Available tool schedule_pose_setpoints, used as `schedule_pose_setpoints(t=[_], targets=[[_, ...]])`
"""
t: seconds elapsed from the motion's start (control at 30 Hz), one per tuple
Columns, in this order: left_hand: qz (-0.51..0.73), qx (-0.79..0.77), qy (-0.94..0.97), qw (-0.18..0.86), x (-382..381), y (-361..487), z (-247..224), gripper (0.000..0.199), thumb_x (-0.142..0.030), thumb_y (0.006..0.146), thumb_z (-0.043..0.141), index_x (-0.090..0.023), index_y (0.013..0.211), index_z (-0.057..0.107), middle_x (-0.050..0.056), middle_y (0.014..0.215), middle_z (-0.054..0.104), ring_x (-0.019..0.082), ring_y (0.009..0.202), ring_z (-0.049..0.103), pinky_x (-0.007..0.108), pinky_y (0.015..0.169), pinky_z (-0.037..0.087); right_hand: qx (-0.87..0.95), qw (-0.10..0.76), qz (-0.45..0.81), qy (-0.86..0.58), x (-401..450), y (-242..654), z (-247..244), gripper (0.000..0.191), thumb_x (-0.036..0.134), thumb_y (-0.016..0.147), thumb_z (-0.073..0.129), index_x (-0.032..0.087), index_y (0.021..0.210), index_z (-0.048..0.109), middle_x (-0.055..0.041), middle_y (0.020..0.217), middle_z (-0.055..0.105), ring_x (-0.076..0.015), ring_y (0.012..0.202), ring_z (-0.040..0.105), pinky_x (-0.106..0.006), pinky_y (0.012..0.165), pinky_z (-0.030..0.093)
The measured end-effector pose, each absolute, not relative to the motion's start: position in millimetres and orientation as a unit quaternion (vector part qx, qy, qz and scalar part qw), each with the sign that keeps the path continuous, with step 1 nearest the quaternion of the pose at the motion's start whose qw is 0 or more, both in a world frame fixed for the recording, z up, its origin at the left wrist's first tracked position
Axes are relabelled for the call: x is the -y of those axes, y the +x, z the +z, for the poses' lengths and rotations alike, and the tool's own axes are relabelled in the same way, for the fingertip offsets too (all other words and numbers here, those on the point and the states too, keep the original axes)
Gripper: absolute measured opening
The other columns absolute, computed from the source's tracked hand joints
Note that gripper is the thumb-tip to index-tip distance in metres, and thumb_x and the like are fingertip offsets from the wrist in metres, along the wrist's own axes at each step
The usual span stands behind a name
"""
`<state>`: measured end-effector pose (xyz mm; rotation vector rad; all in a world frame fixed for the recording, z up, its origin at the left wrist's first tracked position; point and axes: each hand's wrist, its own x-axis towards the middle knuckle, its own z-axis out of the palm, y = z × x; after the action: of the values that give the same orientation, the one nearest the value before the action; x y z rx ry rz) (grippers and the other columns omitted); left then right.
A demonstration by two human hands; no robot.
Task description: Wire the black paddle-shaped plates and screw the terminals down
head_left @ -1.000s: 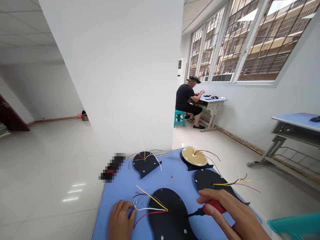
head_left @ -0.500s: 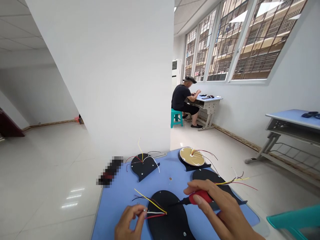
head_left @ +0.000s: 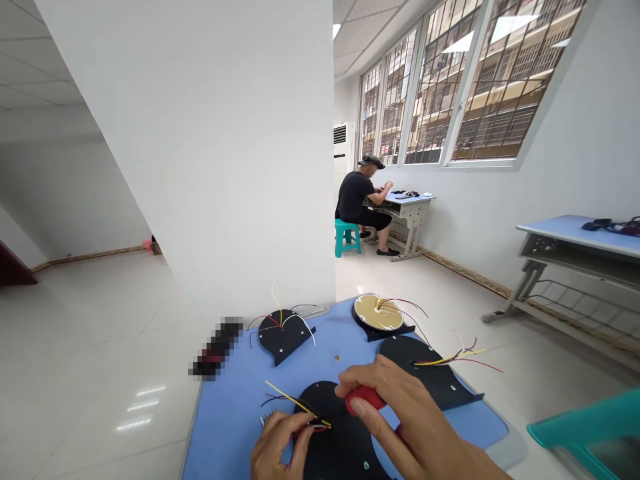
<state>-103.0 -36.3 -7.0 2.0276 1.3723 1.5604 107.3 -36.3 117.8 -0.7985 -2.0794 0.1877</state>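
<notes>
A black curved plate (head_left: 345,447) lies on the blue table in front of me. Yellow, white, red and dark wires (head_left: 295,400) come out through a hole near its middle. My left hand (head_left: 283,445) is over the plate's left edge, thumb and forefinger pinched beside these wires; what is between the fingertips is hidden. My right hand (head_left: 405,407) grips a screwdriver by its red handle (head_left: 365,400) above the plate's right side. The shaft cannot be made out against the black plate. Small shiny pieces (head_left: 266,418) lie just behind my left hand.
Three similar black pieces with wires stand farther back: one at left (head_left: 283,333), one with a gold disc (head_left: 379,312), one at right (head_left: 425,367). A blurred dark object (head_left: 216,350) lies at the table's left edge. A person (head_left: 356,197) sits at another desk; a teal stool (head_left: 590,433) is at right.
My left hand has moved right, closer to the wire hole. My right hand has moved left with the screwdriver, its handle now nearer the plate's middle. The view has shifted slightly.
</notes>
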Motion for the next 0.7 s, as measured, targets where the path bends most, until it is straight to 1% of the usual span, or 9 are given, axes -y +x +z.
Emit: schedule_pose_setpoints(t=[0.1, 0.17, 0.2, 0.27, 0.33, 0.4, 0.47, 0.57, 0.7], targets=[[0.503, -0.453, 0.728, 0.109, 30.9, -107.3, -2.5, 0.013, -0.025, 0.091, 0.059, -0.03, 0.096, 0.07, -0.004, 0.08, 0.071, 0.013, 0.074, 0.068, 0.021, 0.069, 0.055, 0.864, 0.404, 0.072, -0.293, 37.2, 107.2, 124.0, 0.021, 0.014, 0.096, 0.044, 0.022, 0.113, 0.05, -0.002, 0.095, 0.07, -0.0154, 0.081, 0.064, -0.033, 0.086, 0.047], [0.486, -0.455, 0.738, 0.105, 23.3, -109.4, 1.3, 0.014, -0.024, 0.091, 0.057, -0.028, 0.092, 0.07, -0.002, 0.078, 0.07, 0.014, 0.073, 0.067, 0.023, 0.068, 0.055, 0.899, 0.343, 0.074, -0.264, 36.0, 105.5, 132.9, 0.026, 0.01, 0.094, 0.044, 0.021, 0.117, 0.051, -0.0036, 0.102, 0.069, -0.0167, 0.088, 0.061, -0.034, 0.09, 0.045], [0.474, -0.466, 0.74, 0.106, 18.0, -109.8, 3.3, 0.015, -0.025, 0.091, 0.056, -0.027, 0.088, 0.07, -0.002, 0.076, 0.069, 0.015, 0.071, 0.066, 0.025, 0.068, 0.054, 0.916, 0.304, 0.073, -0.251, 34.2, 103.8, 137.9, 0.027, 0.009, 0.094, 0.044, 0.021, 0.117, 0.052, -0.0044, 0.104, 0.068, -0.0173, 0.09, 0.06, -0.034, 0.09, 0.045], [0.436, -0.497, 0.741, 0.116, 4.8, -109.3, 7.1, 0.019, -0.027, 0.09, 0.053, -0.026, 0.08, 0.07, -0.001, 0.07, 0.067, 0.017, 0.067, 0.063, 0.03, 0.066, 0.053, 0.942, 0.237, 0.061, -0.232, 27.7, 98.3, 146.0, 0.026, 0.007, 0.093, 0.044, 0.019, 0.114, 0.054, -0.0057, 0.104, 0.067, -0.0182, 0.09, 0.057, -0.032, 0.086, 0.046], [0.399, -0.523, 0.742, 0.127, -10.3, -106.8, 9.8, 0.021, -0.026, 0.087, 0.052, -0.024, 0.077, 0.07, 0.001, 0.07, 0.068, 0.021, 0.07, 0.063, 0.034, 0.069, 0.051, 0.95, 0.2, 0.037, -0.235, 17.0, 90.8, 149.0, 0.022, 0.007, 0.093, 0.046, 0.017, 0.109, 0.056, -0.0063, 0.098, 0.067, -0.0182, 0.085, 0.055, -0.03, 0.08, 0.045], [0.377, -0.534, 0.744, 0.137, -24.4, -102.7, 11.1, 0.02, -0.022, 0.084, 0.051, -0.022, 0.078, 0.069, 0.003, 0.075, 0.07, 0.023, 0.076, 0.065, 0.035, 0.072, 0.05, 0.949, 0.187, 0.012, -0.255, 3.5, 83.0, 145.9, 0.018, 0.007, 0.093, 0.047, 0.015, 0.105, 0.057, -0.0066, 0.092, 0.066, -0.0181, 0.082, 0.055, -0.03, 0.079, 0.044], [0.362, -0.532, 0.751, 0.147, -35.3, -97.9, 10.3, 0.019, -0.019, 0.082, 0.051, -0.021, 0.08, 0.07, 0.004, 0.079, 0.073, 0.023, 0.08, 0.067, 0.034, 0.074, 0.05, 0.943, 0.175, -0.002, -0.283, -10.4, 76.6, 138.7, 0.016, 0.007, 0.091, 0.049, 0.015, 0.102, 0.058, -0.0071, 0.091, 0.065, -0.0183, 0.081, 0.057, -0.03, 0.079, 0.044], [0.332, -0.532, 0.763, 0.157, -44.2, -93.2, 4.3, 0.019, -0.018, 0.079, 0.054, -0.022, 0.078, 0.073, 0.003, 0.079, 0.075, 0.023, 0.082, 0.067, 0.034, 0.077, 0.049, 0.937, 0.169, -0.006, -0.306, -27.4, 70.2, 126.5, 0.017, 0.008, 0.092, 0.048, 0.014, 0.105, 0.056, -0.0082, 0.093, 0.066, -0.0192, 0.084, 0.059, -0.031, 0.08, 0.044], [0.31, -0.547, 0.763, 0.15, -49.8, -95.2, -8.9, 0.023, -0.019, 0.08, 0.054, -0.024, 0.078, 0.076, 0.006, 0.081, 0.075, 0.027, 0.088, 0.067, 0.039, 0.082, 0.048, 0.938, 0.163, -0.006, -0.308, -38.8, 64.3, 117.6, 0.019, 0.01, 0.093, 0.046, 0.016, 0.108, 0.055, -0.0073, 0.097, 0.068, -0.0185, 0.086, 0.061, -0.03, 0.082, 0.045]])
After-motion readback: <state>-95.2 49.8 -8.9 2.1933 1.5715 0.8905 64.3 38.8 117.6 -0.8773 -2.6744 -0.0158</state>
